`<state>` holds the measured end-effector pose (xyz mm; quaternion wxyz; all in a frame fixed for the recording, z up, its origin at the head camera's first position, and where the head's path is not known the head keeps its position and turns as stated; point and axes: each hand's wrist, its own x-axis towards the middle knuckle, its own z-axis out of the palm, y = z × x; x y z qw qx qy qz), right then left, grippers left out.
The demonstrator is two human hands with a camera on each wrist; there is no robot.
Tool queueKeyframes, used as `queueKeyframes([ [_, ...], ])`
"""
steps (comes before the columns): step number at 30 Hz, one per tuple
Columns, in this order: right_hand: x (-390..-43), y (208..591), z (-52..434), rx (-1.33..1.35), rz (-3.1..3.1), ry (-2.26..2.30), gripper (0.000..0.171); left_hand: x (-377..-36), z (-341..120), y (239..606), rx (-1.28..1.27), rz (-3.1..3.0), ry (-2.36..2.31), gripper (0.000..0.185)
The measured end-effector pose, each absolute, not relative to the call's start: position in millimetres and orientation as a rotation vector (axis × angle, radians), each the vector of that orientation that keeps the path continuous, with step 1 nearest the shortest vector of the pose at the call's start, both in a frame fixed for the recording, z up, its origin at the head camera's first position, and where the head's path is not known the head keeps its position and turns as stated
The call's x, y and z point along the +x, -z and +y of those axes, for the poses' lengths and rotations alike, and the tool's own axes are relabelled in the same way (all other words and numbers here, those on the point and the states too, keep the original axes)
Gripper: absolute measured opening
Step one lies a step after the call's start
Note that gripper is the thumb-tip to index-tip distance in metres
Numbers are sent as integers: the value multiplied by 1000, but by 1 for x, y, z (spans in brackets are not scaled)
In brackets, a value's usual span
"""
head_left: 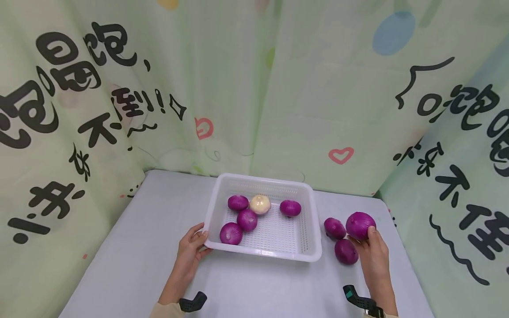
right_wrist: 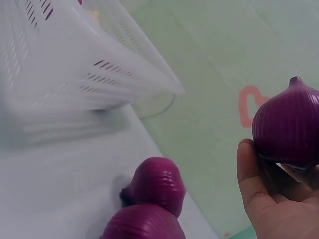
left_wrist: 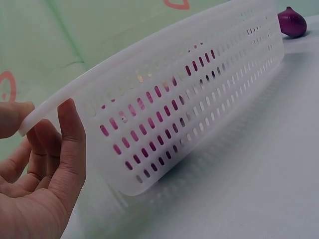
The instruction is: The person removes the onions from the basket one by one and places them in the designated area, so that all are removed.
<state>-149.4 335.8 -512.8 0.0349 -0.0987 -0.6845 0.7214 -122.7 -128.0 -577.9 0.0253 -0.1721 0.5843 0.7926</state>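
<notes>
My left hand (head_left: 190, 251) pinches the rim of a white plastic basket (head_left: 262, 253) at its front left corner; the left wrist view has the thumb above the rim and fingers beneath. Several purple onions (head_left: 247, 220) and one pale, cream-coloured onion (head_left: 260, 204) lie in the basket, mostly toward its left half. To the right of the basket, my right hand (head_left: 374, 258) holds a large purple onion (head_left: 360, 225), raised over the table in the right wrist view. Two more purple onions, one behind (head_left: 335, 229) and one in front (head_left: 346, 251), sit on the table beside that hand.
The basket stands on a pale table (head_left: 254, 291) near its back edge. Behind and on both sides hangs a light green curtain (head_left: 238, 88) with black lettering and coloured shapes. Each wrist carries a black strap device (head_left: 193, 302).
</notes>
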Motion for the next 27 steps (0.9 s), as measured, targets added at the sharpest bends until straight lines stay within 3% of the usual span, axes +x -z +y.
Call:
queueKeyframes([
  [11,-154,519,368,-408,-2199,-2097,55,-123,-127,577,-530,1806,-2442,51],
  [18,-157,523,378,-489,-2381,-1984,75,-123,-127,576,-524,1805,-2448,51],
  [27,-166,533,386,-649,-2597,-1839,87,-123,-128,579,-526,1808,-2462,49],
])
